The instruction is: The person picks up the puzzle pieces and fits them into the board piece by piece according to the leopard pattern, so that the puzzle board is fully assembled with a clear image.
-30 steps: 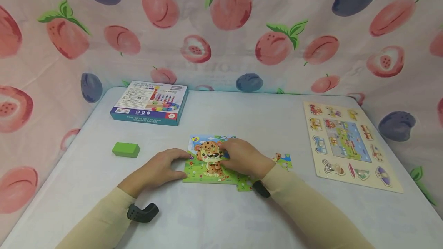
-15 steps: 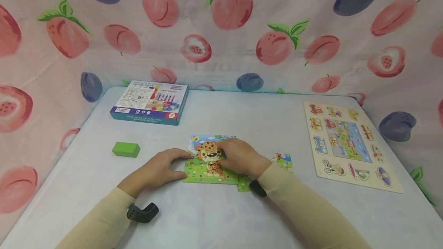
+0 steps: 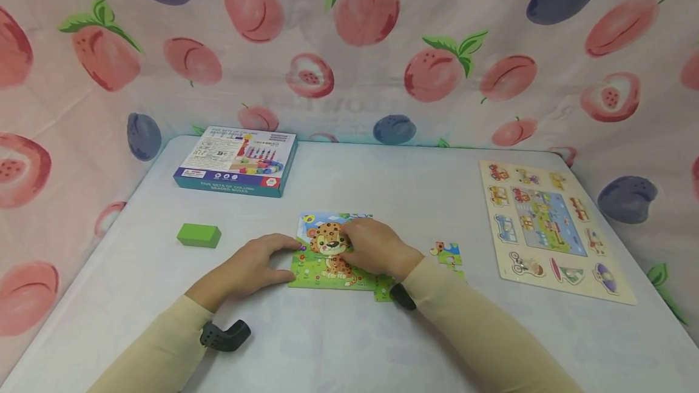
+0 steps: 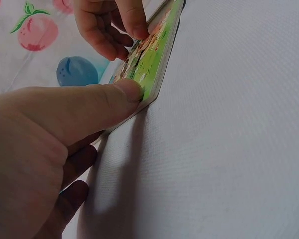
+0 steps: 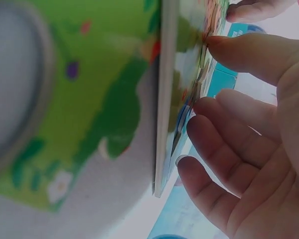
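head view: nearest are two tan sleeves (image 3: 486,338) reaching over the white counter (image 3: 317,350), each with a black wrist device (image 3: 225,336) at the cuff. a loose green piece (image 3: 383,288) lies just beside the near right corner of the leopard puzzle (image 3: 332,262), which lies on the counter between the hands. the left hand (image 3: 253,265) touches the puzzle's left edge, its grip wide, thumb at the near corner and fingers farther up. the right hand (image 3: 384,250) has its thumb and fingertips on the puzzle's right part, its grip narrow; whether it pinches a piece there i cannot tell. more loose pieces (image 3: 449,253) lie just beyond the right sleeve. a green block (image 3: 199,236) sits well to the left, a picture board (image 3: 494,247) well to the right. farther back, at the left, lies a flat box (image 3: 235,165), and behind everything hangs a fruit-print cloth (image 3: 349,77).
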Demonstrator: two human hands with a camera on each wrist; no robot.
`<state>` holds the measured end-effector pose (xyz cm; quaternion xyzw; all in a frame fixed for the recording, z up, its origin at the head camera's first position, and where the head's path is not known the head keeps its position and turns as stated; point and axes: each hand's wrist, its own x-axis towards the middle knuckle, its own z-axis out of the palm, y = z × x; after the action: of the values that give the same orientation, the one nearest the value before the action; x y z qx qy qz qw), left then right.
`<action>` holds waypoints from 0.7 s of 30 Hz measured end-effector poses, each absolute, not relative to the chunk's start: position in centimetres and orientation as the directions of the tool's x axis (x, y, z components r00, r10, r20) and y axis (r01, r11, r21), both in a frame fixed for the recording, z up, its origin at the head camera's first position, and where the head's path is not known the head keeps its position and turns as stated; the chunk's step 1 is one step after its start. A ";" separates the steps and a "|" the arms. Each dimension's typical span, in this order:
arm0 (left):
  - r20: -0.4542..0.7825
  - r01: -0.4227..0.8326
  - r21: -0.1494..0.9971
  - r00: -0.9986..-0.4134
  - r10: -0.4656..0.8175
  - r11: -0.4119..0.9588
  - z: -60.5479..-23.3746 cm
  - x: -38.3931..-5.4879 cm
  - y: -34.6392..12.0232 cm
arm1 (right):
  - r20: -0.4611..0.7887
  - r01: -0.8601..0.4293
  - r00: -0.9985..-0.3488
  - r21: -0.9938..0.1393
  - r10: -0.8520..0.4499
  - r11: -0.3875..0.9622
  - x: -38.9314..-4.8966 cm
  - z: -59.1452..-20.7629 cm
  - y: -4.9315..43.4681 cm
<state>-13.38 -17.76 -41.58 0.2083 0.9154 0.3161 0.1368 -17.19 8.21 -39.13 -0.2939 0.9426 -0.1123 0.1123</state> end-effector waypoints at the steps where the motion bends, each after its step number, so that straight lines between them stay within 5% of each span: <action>1: -0.119 0.295 0.635 -0.876 0.468 0.714 -41.6 -13.4 -17.8 | -0.145 -0.528 -0.803 -0.279 -0.578 0.802 -17.2 -39.2 8.2; 21: -0.112 0.303 0.635 -0.874 0.473 0.711 -41.6 -13.4 -17.8 | -0.127 -0.534 -0.796 -0.313 -0.592 0.785 -17.0 -39.3 8.0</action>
<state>-13.40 -17.75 -41.64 0.2121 0.9151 0.3157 0.1343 -17.05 7.96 -39.31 -0.3001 0.9384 -0.1319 0.1097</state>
